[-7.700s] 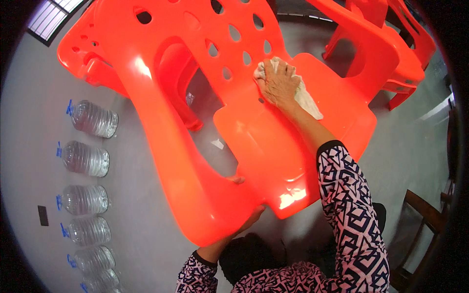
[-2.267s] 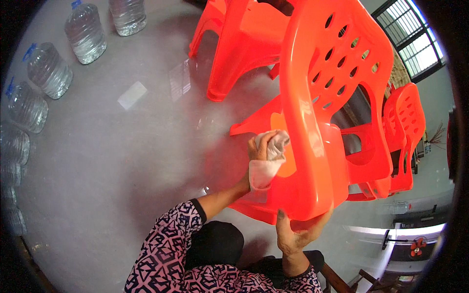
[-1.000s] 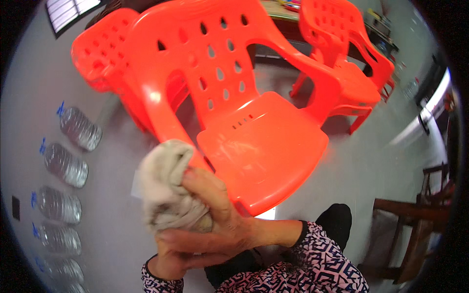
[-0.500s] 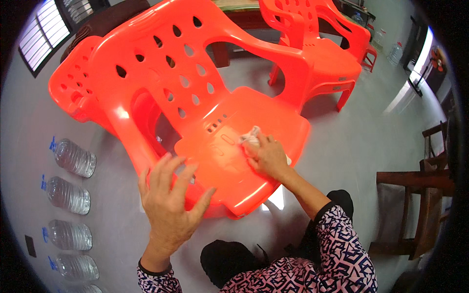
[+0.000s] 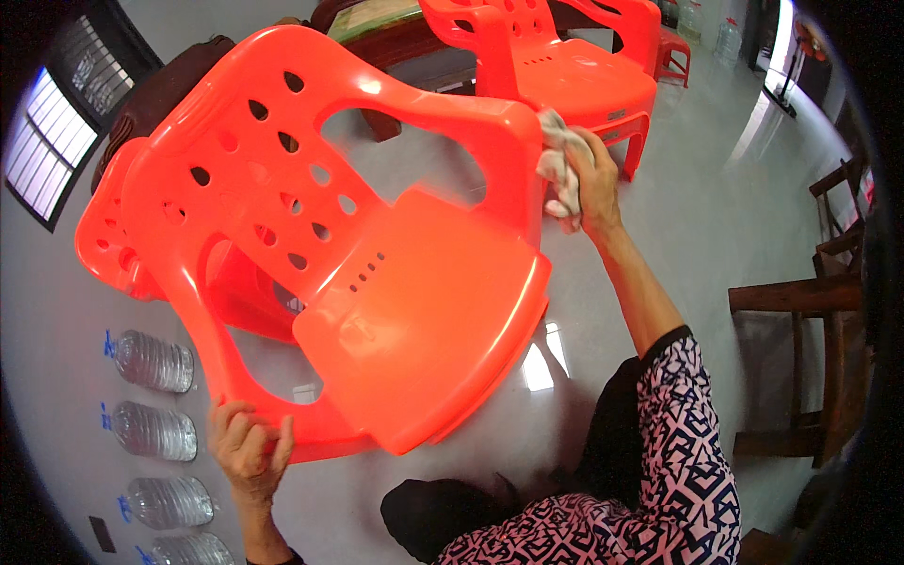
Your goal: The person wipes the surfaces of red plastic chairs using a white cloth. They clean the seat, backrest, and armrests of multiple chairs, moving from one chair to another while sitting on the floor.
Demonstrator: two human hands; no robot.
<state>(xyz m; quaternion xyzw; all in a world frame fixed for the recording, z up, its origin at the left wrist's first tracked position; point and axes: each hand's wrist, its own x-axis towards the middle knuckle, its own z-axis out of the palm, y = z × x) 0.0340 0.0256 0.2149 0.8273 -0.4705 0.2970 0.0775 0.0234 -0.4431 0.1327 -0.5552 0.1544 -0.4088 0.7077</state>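
A red plastic armchair (image 5: 424, 311) with teardrop holes in its backrest stands tilted in view before me. My left hand (image 5: 247, 450) is at the front of its left armrest, fingers curled against the plastic and thumb raised. At the opposite side, my right hand (image 5: 597, 184) grips a crumpled whitish cloth (image 5: 562, 174). That cloth lies against the outer side of the right armrest, near its front bend. My right fingers are partly hidden behind the cloth.
Another red chair (image 5: 589, 75) stands beyond, beside a small red stool (image 5: 672, 56). More red plastic (image 5: 108, 235) shows behind the near chair's backrest. Several large water bottles (image 5: 155, 363) line the left floor. Dark wooden furniture (image 5: 800, 298) stands at right.
My right hand has carried the cloth from the seat to the right armrest's outer side. My left hand has gone from spread above the chair to curled at its left armrest. The view has shifted.
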